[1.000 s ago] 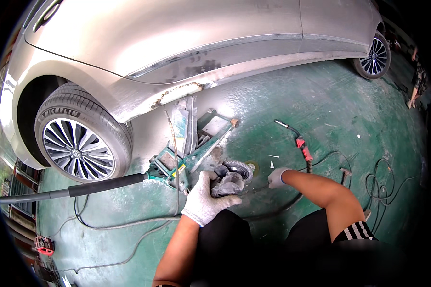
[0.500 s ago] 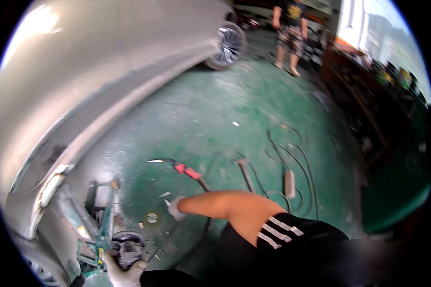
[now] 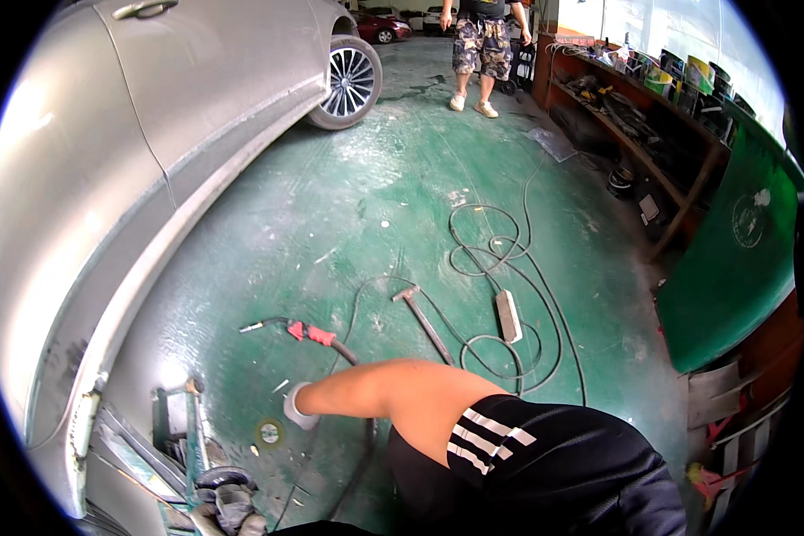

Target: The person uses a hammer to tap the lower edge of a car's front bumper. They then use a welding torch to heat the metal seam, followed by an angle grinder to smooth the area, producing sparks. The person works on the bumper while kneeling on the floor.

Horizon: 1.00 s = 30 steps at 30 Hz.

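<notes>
Dark grinder [image 3: 232, 503], round end foremost

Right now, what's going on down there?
The left hand holds a dark tool at the picture's lower edge, beside the green jack. The gloved right hand is near a round disc on the floor; whether it grips anything is hidden. A red-handled torch and a hammer lie farther out, and another person stands beyond.

The bent right arm [image 3: 411, 390] reaches leftward to its gloved hand [image 3: 300, 407]; the left hand [image 3: 206, 521] curls low.
</notes>
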Each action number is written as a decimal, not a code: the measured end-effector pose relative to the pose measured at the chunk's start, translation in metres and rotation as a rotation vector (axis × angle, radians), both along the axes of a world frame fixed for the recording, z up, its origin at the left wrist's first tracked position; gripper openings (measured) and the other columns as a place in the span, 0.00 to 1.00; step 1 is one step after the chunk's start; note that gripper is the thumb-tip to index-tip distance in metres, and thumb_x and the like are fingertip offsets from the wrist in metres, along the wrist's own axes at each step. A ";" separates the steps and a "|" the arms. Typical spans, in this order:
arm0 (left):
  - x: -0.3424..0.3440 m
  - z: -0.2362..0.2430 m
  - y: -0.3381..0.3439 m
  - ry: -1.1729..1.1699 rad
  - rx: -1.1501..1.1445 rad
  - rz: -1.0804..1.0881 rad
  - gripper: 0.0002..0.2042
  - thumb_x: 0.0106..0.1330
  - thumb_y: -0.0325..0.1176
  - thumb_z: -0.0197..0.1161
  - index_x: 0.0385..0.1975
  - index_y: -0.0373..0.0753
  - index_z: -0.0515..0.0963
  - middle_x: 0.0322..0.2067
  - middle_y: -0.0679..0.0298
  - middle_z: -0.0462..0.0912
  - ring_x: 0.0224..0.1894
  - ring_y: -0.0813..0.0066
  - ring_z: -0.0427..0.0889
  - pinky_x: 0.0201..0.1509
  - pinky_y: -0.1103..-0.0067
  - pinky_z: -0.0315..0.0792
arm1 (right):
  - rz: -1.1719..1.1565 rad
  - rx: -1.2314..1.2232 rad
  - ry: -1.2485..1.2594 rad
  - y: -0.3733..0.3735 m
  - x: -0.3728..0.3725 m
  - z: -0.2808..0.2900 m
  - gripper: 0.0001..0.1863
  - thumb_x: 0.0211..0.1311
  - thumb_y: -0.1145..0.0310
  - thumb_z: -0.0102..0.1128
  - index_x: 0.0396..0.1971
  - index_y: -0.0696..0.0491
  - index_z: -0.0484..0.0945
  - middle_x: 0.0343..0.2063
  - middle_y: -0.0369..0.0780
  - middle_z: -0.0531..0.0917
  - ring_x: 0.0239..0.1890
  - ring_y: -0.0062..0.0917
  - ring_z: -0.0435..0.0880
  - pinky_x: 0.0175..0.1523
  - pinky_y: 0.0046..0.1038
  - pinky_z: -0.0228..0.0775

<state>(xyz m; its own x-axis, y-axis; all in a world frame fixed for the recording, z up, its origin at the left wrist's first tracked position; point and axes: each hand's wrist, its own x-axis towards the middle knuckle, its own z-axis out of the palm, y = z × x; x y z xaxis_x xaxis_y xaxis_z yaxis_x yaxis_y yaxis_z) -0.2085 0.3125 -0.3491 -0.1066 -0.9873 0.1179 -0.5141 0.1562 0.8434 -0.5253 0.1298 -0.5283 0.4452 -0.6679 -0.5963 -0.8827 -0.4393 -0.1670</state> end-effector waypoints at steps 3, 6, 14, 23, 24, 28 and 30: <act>0.000 -0.001 0.000 0.076 -0.001 -0.019 0.37 0.51 0.39 0.92 0.54 0.37 0.71 0.50 0.59 0.81 0.52 0.68 0.80 0.61 0.69 0.77 | 0.041 -0.027 -0.001 0.001 0.001 0.011 0.23 0.60 0.55 0.70 0.50 0.54 0.92 0.52 0.49 0.91 0.55 0.45 0.90 0.58 0.45 0.83; -0.002 0.006 0.004 -0.021 -0.031 0.004 0.37 0.51 0.41 0.92 0.54 0.37 0.72 0.49 0.57 0.81 0.52 0.66 0.80 0.61 0.68 0.77 | 0.017 -0.028 -0.001 0.009 0.004 0.020 0.24 0.60 0.55 0.70 0.50 0.54 0.92 0.51 0.48 0.92 0.55 0.45 0.90 0.57 0.45 0.83; -0.003 0.014 0.013 -0.152 -0.050 0.016 0.38 0.51 0.47 0.91 0.53 0.35 0.73 0.48 0.55 0.81 0.51 0.63 0.79 0.60 0.66 0.76 | 0.009 -0.030 -0.003 0.018 0.002 0.007 0.22 0.61 0.56 0.66 0.48 0.55 0.93 0.49 0.49 0.92 0.53 0.45 0.91 0.57 0.46 0.83; 0.052 -0.072 -0.003 -0.136 -0.136 -0.050 0.38 0.51 0.49 0.91 0.52 0.36 0.72 0.47 0.57 0.81 0.50 0.65 0.78 0.60 0.67 0.76 | 0.031 -0.014 -0.012 0.016 0.002 0.010 0.21 0.61 0.57 0.65 0.47 0.55 0.92 0.48 0.49 0.92 0.53 0.46 0.91 0.57 0.46 0.83; 0.046 -0.062 -0.002 -0.122 -0.127 -0.050 0.38 0.51 0.48 0.91 0.52 0.36 0.72 0.47 0.57 0.81 0.50 0.65 0.78 0.60 0.68 0.76 | 0.037 -0.016 -0.017 0.014 0.002 0.009 0.21 0.61 0.57 0.65 0.47 0.55 0.92 0.49 0.49 0.92 0.53 0.46 0.91 0.57 0.46 0.83; 0.035 -0.043 0.000 -0.094 -0.112 -0.049 0.37 0.52 0.47 0.91 0.52 0.37 0.72 0.48 0.58 0.81 0.50 0.66 0.78 0.60 0.68 0.76 | 0.040 -0.035 -0.022 0.014 0.007 0.014 0.22 0.61 0.57 0.65 0.47 0.55 0.92 0.49 0.50 0.92 0.53 0.46 0.91 0.57 0.46 0.82; 0.029 -0.039 -0.001 -0.079 -0.105 -0.053 0.37 0.52 0.46 0.91 0.52 0.37 0.72 0.48 0.58 0.81 0.50 0.67 0.78 0.60 0.69 0.75 | 0.049 -0.037 -0.011 0.015 0.006 0.013 0.22 0.61 0.57 0.65 0.47 0.55 0.92 0.49 0.50 0.92 0.53 0.46 0.91 0.57 0.46 0.82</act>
